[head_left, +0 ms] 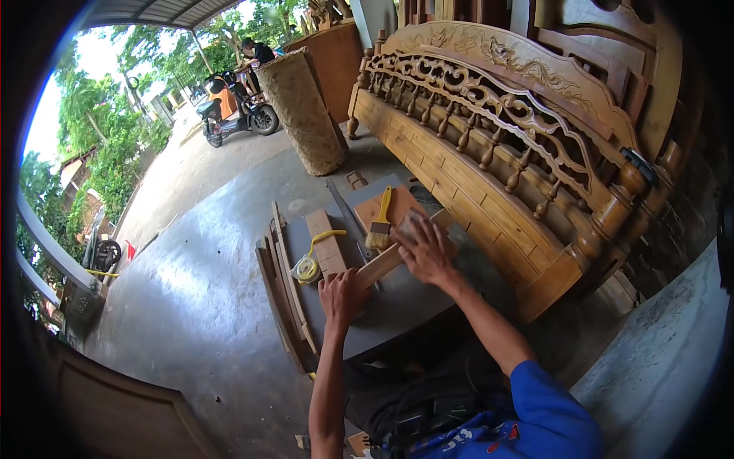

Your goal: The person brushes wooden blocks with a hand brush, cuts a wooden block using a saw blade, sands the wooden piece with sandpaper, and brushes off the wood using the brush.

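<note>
My left hand (339,294) is closed around the near left end of a pale wooden strip (380,265), which slants up to the right over the low work surface. On the strip's upper part, my right hand (426,251) presses a worn brownish-grey piece of sandpaper (413,222), with its fingers bent over it. Just beyond lies a paintbrush (381,218) with a yellow handle, partly on a flat wooden board (397,200). A yellow tape measure (306,269) sits left of the strip, its blade drawn out across a wooden block (326,249).
Several thin wooden slats (284,283) lie along the work surface's left side. A carved wooden bench (474,176) stands close on the right. Farther back are a rolled woven mat (304,111), a motorbike (238,115) and a person (258,53).
</note>
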Motion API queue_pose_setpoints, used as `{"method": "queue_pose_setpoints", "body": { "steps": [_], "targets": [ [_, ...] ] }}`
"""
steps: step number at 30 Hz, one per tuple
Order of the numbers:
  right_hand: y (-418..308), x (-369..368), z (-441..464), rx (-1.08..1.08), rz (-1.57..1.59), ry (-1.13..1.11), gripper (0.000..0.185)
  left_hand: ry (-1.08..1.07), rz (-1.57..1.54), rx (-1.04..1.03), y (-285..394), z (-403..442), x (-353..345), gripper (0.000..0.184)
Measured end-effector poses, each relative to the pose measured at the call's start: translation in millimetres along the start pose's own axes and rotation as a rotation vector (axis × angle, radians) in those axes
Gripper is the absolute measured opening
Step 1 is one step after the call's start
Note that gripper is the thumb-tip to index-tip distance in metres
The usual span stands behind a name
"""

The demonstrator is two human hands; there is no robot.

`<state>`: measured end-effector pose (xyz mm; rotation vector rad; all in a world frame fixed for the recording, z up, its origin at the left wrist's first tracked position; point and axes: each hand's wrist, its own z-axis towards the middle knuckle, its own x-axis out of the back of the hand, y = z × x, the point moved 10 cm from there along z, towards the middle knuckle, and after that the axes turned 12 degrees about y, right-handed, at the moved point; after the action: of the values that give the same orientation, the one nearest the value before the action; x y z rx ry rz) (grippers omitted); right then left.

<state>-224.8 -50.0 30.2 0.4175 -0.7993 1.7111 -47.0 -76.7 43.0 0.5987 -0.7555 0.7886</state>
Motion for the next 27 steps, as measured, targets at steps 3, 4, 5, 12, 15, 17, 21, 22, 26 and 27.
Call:
{"method": "queue_pose_setpoints", "body": {
  "steps": [3,4,5,12,15,17,21,22,26,27],
  "targets": [
    [51.5,-1.7,19.5,-0.11,-0.112,-0.026,0.045,0.125,0.06,-0.103,7.5,-13.0,3.1,0.047],
    [61.9,-0.2,25.3,-0.148,-0.121,-0.038,0.045,0.192,0.108,-0.112,7.3,-16.8,5.6,0.048],
    [73.4,-1.7,26.1,-0.199,-0.115,-0.043,0.045,0.259,0.155,-0.125,8.0,-20.2,6.1,0.05],
    [79.5,-3.2,7.2,-0.248,-0.123,0.004,0.045,-0.063,-0.044,-0.024,5.2,-6.4,2.9,0.044],
    [53.5,-10.9,3.4,-0.186,-0.225,-0.07,0.045,-0.054,-0.084,-0.035,0.1,-1.5,2.8,0.038],
    [-11.1,-9.0,-17.9,0.112,-0.067,-0.221,0.045,-0.013,-0.071,-0.032,0.1,-3.1,6.7,0.036],
    [-12.1,-9.6,-12.8,0.181,0.09,-0.241,0.046,0.023,-0.043,0.002,-3.3,-5.3,8.5,0.036],
    [-3.0,-9.7,-4.6,0.073,0.03,-0.161,0.046,0.039,-0.041,0.001,-4.9,-3.0,7.8,0.036],
    [-30.6,-5.8,-16.0,0.04,-0.02,-0.143,0.046,0.041,-0.033,0.058,-3.1,-1.9,10.4,0.037],
    [-49.9,-1.8,-22.1,0.122,0.065,-0.205,0.046,0.051,-0.033,0.044,-3.1,-2.3,9.7,0.036]
  ]
}}
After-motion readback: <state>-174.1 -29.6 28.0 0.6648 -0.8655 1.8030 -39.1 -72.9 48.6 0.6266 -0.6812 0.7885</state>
